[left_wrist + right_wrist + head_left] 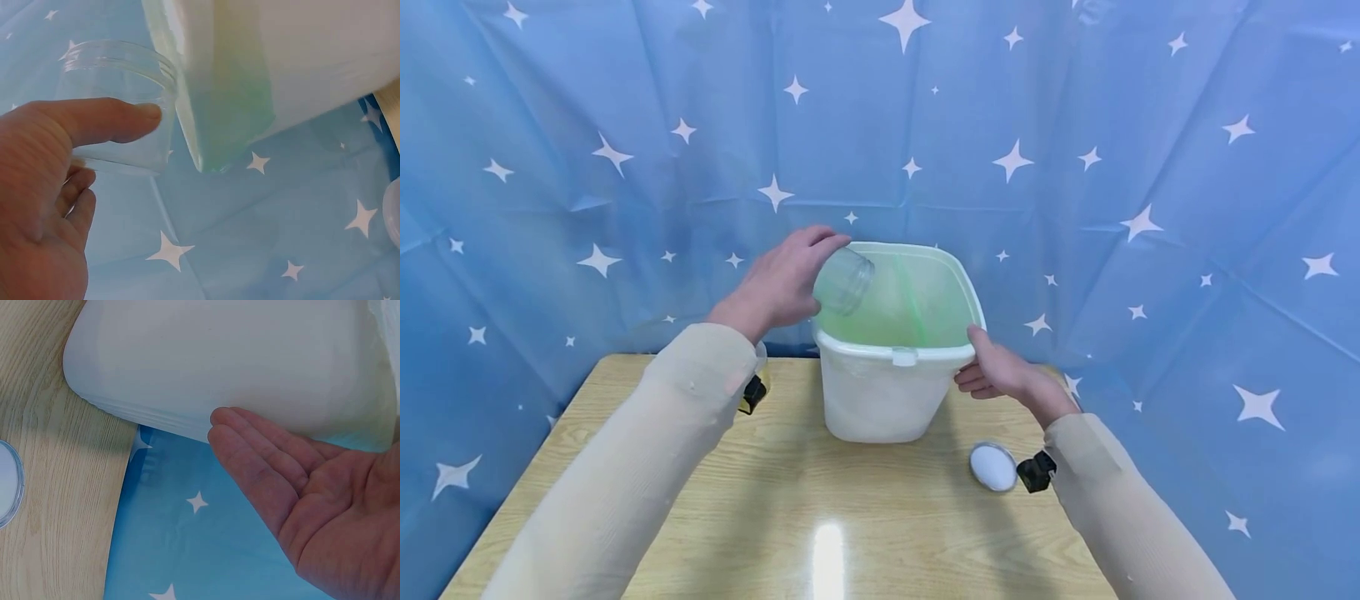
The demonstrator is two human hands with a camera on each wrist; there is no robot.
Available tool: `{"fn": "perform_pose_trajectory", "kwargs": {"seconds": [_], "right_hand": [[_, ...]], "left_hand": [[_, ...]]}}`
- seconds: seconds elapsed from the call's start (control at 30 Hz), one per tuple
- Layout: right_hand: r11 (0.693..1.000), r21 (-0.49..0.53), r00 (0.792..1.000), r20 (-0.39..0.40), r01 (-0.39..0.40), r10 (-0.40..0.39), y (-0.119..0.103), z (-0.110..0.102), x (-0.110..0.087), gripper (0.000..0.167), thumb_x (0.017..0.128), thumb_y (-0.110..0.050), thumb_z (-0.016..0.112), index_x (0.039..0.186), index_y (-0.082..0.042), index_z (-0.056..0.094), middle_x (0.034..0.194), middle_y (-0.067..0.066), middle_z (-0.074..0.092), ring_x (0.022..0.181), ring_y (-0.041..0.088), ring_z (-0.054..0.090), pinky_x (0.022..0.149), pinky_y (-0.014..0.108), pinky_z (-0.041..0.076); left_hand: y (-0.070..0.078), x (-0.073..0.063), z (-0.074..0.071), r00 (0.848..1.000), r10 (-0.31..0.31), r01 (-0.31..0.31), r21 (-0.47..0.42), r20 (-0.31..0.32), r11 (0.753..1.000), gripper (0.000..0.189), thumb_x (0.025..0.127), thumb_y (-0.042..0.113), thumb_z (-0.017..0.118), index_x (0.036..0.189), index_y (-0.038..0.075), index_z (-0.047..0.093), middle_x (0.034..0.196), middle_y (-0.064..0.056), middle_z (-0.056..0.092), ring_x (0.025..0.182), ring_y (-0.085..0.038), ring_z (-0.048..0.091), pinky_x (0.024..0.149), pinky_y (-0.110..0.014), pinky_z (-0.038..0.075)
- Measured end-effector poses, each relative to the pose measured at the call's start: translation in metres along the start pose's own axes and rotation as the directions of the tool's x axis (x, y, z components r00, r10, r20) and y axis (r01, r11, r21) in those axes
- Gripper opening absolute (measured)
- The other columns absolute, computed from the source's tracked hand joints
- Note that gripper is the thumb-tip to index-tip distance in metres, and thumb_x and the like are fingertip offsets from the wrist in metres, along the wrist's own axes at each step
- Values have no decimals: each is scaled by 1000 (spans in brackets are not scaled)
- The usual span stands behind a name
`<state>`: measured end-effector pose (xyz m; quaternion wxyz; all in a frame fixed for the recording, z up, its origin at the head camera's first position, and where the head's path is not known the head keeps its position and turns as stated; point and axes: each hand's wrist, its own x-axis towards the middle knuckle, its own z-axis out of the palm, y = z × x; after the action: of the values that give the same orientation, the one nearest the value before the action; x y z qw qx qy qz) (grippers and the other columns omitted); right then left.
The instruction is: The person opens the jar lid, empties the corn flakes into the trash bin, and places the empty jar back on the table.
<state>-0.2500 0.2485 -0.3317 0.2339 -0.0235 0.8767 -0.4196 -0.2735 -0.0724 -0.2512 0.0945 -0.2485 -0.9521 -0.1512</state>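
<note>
My left hand (pixel 782 279) grips a clear jar (pixel 844 282) on its side over the left rim of a white bin (pixel 880 396). The jar's threaded mouth faces right, toward the bin's pale green inside. In the left wrist view the thumb lies along the jar (pixel 125 140), and its walls are see-through. My right hand (pixel 1003 371) is at the bin's right front corner, thumb at the rim and the other fingers extended below it. In the right wrist view these fingers lie nearly straight along the bin's side (pixel 206 369), palm showing.
A round white lid (pixel 992 467) with a clear edge lies on the wooden table (pixel 760 508), right of the bin. Partly hidden behind the left wrist is a clear round-edged thing (pixel 762 354). A blue star-patterned curtain (pixel 880 125) hangs behind and around the table.
</note>
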Motion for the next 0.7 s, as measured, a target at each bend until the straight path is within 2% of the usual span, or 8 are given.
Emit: {"fn": "perform_pose_trajectory", "kwargs": {"seconds": [0.1, 0.3, 0.47, 0.7], "right_hand": [[1000, 0, 1000, 1, 6, -6, 0, 0, 0, 91, 97, -63, 3, 140, 9, 39, 133, 34, 53, 122, 43, 57, 101, 48, 50], [1000, -2, 1000, -7, 4, -4, 2, 0, 2, 90, 98, -63, 3, 140, 8, 40, 133, 33, 54, 121, 42, 58, 100, 47, 51], [1000, -7, 1000, -6, 5, -5, 1, -1, 1, 90, 98, -64, 3, 141, 6, 40, 133, 33, 53, 122, 42, 57, 101, 47, 51], [1000, -2, 1000, -3, 7, -7, 2, -1, 0, 90, 97, -64, 3, 140, 6, 41, 133, 33, 53, 122, 43, 57, 101, 47, 51]], "left_hand": [[-1, -1, -1, 1000, -4, 4, -1, 6, 1000, 87, 74, -6, 69, 150, 20, 37, 152, -5, 36, 141, -26, 35, 100, -47, 49], [-5, -2, -1, 1000, -24, 23, -66, -4, 998, 88, 71, -5, 69, 149, 20, 38, 152, -5, 37, 140, -28, 36, 99, -49, 49], [-9, -3, -2, 999, -43, 40, -124, -22, 991, 89, 69, 0, 74, 148, 20, 40, 151, -5, 39, 138, -29, 38, 100, -52, 48], [-13, -4, 2, 997, -68, 60, -196, -34, 979, 96, 67, 7, 82, 150, 19, 36, 154, -5, 36, 139, -29, 38, 104, -52, 46]]}}
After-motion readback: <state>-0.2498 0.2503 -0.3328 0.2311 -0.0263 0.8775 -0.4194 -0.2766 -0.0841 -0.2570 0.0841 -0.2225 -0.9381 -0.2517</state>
